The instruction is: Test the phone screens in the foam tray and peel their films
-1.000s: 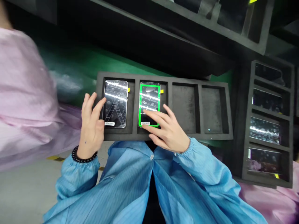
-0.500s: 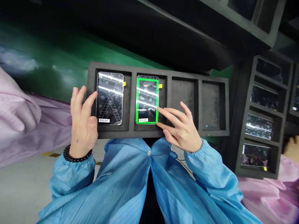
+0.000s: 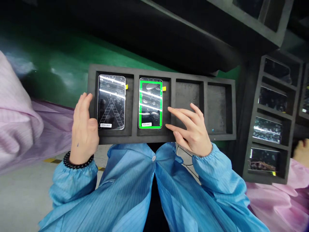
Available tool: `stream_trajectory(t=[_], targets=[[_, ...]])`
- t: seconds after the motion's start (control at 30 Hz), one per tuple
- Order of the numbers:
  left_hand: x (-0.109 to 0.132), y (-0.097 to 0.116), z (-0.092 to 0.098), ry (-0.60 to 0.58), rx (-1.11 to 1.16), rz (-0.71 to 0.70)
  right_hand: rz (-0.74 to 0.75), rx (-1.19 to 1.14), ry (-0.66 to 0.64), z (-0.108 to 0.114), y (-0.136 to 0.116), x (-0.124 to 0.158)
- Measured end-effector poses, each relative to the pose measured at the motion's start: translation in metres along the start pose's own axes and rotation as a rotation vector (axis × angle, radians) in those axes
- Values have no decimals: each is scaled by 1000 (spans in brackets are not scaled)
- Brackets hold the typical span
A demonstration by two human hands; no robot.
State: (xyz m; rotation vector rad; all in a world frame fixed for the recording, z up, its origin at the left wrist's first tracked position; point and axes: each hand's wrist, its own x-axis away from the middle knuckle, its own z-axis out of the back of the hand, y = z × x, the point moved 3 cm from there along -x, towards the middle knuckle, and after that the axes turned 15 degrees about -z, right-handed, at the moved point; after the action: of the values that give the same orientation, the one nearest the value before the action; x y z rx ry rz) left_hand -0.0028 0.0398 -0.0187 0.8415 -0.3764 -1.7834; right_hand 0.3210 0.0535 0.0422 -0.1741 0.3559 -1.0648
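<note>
A dark grey foam tray with a row of compartments lies in front of my lap. In its leftmost compartment is a smartphone showing a white ladder-like line pattern. The second compartment holds another smartphone, its screen framed by a bright green border. Both carry a white label low on the screen and a yellow tab at the right side. My left hand rests at the tray's left end, fingers stretched out. Over the tray, right of the green-bordered phone and apart from it, hovers my right hand, open with fingers spread.
The two right compartments hold no phone; a tiny blue speck lies in the last. Another foam tray with several phones stands at the right. Pink-sleeved people sit on both sides. A dark edge runs above the green surface.
My right hand has lifted off the green-bordered phone and shifted right. My left hand's fingers have left the first phone's edge and come together along the tray's end.
</note>
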Motion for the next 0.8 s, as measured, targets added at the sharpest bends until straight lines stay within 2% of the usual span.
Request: stream_trajectory(t=[0.2,0.8], targets=[[1,0,-1,-13,-12,5,60,-14,-35,-10,-6,-1],[0,2,0,-22,-23,10,35,33,-64,-6,-2,1]])
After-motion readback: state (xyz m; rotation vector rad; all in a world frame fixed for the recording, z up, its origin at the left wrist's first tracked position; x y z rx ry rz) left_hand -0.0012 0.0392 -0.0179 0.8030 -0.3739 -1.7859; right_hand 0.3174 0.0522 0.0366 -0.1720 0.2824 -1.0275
